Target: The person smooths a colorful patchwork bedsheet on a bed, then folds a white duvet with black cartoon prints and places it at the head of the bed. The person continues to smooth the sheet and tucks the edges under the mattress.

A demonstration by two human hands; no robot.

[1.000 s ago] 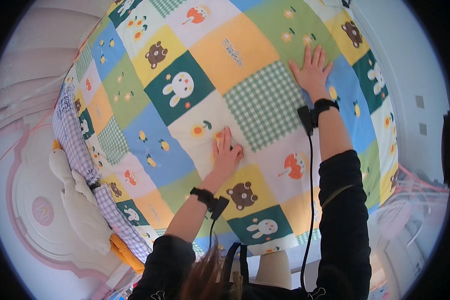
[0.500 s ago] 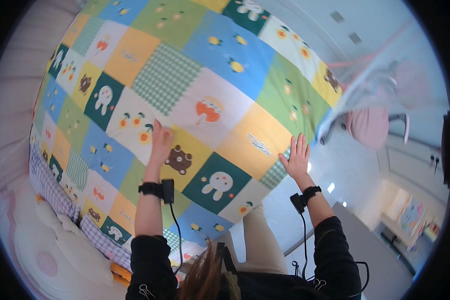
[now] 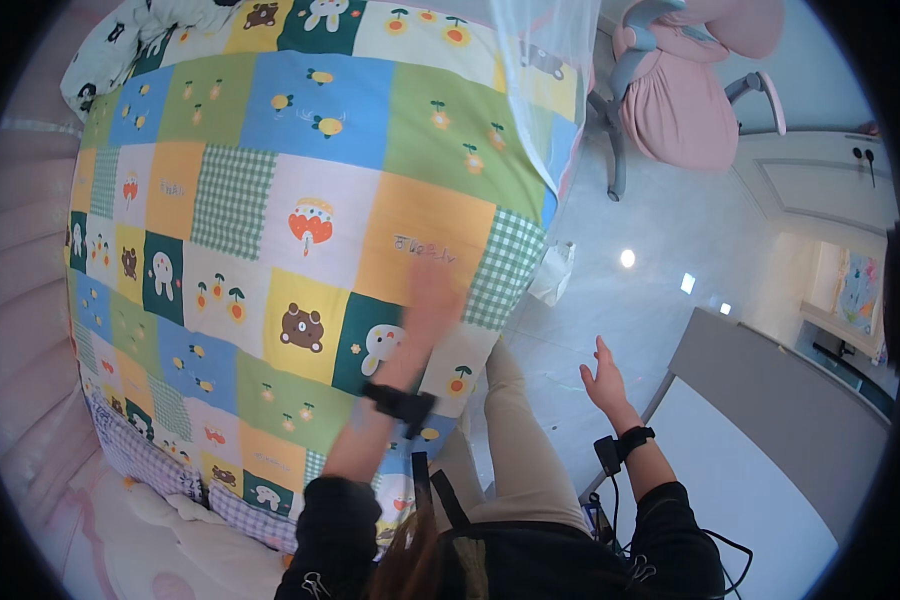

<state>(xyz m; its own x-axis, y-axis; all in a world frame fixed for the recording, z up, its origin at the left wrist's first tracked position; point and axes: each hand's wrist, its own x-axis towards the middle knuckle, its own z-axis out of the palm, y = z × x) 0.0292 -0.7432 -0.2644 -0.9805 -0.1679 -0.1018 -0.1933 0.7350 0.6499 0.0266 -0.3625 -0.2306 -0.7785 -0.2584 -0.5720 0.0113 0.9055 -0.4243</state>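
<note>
the patchwork quilt [image 3: 300,220] lies spread mostly flat over the bed; left hand [image 3: 432,300], blurred, open and flat on its near edge; right hand [image 3: 604,380] open, empty, off over the floor [image 3: 660,230]; smoothing looks nearly done.

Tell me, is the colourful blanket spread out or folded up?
Spread out: the patchwork blanket lies flat across the bed, squares showing edge to edge.

Head view, looking down over quilt [image 3: 270,200]
</note>
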